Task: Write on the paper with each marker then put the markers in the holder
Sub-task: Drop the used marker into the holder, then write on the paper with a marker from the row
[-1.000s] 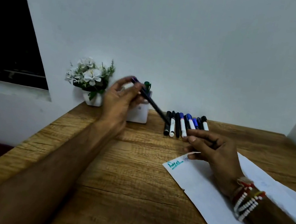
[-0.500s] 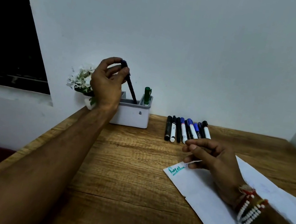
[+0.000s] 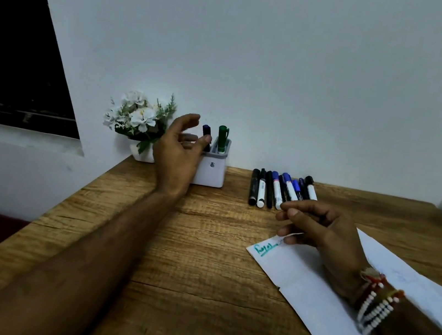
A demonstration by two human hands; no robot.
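Wooden table: flower pot and white holder at far edge by wall, row of markers beside, paper at right.

Left hand slack by holder; right hand grips paper.

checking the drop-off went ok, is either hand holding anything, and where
Left hand holds nothing; its open fingers are by the blue marker in the holder. Right hand curls at the paper corner; a pinch cannot be told.
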